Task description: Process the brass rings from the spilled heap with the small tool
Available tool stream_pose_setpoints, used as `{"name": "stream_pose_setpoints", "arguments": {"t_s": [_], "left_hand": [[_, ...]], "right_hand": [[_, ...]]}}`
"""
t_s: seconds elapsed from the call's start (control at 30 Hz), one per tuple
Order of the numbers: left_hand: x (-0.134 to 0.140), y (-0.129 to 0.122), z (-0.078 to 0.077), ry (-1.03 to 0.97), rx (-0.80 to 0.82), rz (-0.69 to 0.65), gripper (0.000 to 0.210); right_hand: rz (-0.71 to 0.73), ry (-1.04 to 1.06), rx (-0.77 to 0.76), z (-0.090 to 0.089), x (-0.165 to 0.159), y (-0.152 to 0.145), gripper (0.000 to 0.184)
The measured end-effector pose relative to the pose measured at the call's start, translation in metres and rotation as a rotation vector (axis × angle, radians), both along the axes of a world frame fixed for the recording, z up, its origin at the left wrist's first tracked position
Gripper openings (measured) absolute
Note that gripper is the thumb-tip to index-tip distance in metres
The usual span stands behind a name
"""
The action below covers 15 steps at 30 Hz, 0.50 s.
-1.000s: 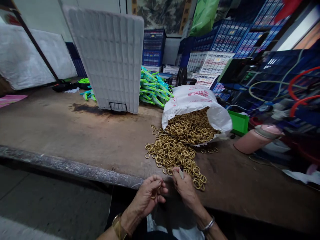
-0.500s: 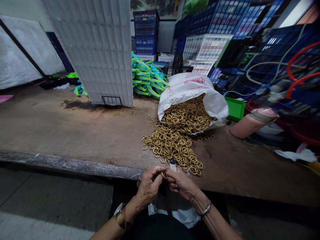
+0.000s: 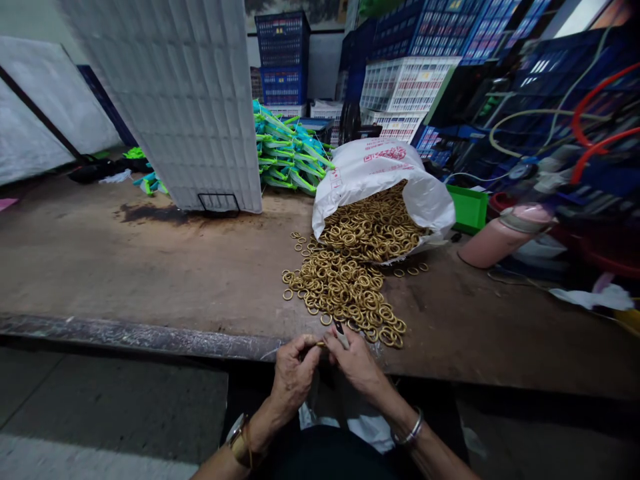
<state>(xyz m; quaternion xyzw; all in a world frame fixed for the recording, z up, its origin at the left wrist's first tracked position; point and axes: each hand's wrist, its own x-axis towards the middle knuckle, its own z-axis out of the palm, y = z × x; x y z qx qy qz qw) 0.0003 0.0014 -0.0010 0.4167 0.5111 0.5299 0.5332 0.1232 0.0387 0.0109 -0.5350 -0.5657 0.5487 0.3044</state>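
Note:
At the table's front edge, my left hand (image 3: 293,373) pinches a gold-coloured ring (image 3: 321,344) between thumb and fingertips. The ring shows nearly edge-on. Close beside it, my right hand (image 3: 361,365) is closed around a small tool with a pale handle and dark end (image 3: 342,335); its exact kind is unclear. The right fingertips are by the ring, but whether they touch it is hidden. Just beyond both hands lies a loose pile of gold rings (image 3: 345,287). It spills from the mouth of a white woven sack (image 3: 370,163) lying on its side.
A tall white ribbed panel (image 3: 200,107) stands on the wooden table (image 3: 150,273). Behind are green and turquoise pieces (image 3: 287,150), blue crates (image 3: 285,60) and white crates (image 3: 405,83). To the right are a green tray (image 3: 467,208) and a pink cylinder (image 3: 500,237).
The tool in my right hand has gone from nearly upright to leaning left. The ring has turned from showing its hole to nearly edge-on. The view has shifted slightly.

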Motion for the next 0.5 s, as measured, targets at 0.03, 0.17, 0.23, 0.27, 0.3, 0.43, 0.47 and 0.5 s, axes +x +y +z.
{"name": "stream_pose_setpoints", "arguments": {"t_s": [0.03,0.17,0.23,0.27,0.3,0.43,0.47,0.5], "left_hand": [[0.000,0.000,0.000,-0.017,-0.010,-0.010,0.013],[-0.001,-0.001,0.001,-0.145,-0.123,-0.055,0.015],[-0.003,-0.003,0.002,-0.236,-0.214,-0.122,0.020],[-0.004,-0.004,0.002,-0.283,-0.249,-0.159,0.022],[-0.005,-0.005,0.002,-0.327,-0.271,-0.193,0.024],[-0.005,-0.006,0.002,-0.425,-0.271,-0.228,0.025],[-0.005,-0.006,0.003,-0.431,-0.266,-0.224,0.025],[-0.004,-0.006,0.003,-0.434,-0.259,-0.216,0.025]], "right_hand": [[0.004,-0.014,0.023,0.000,-0.001,0.000,0.022],[0.007,-0.043,0.068,-0.002,-0.003,0.004,0.019],[0.002,-0.077,0.105,-0.006,-0.004,0.005,0.018],[0.005,-0.093,0.121,-0.007,-0.003,0.005,0.018],[0.011,-0.106,0.133,-0.009,-0.003,0.005,0.019],[0.054,-0.106,0.169,-0.010,-0.002,0.004,0.021],[0.061,-0.097,0.172,-0.009,-0.002,0.004,0.022],[0.062,-0.094,0.175,-0.008,-0.001,0.004,0.023]]}}
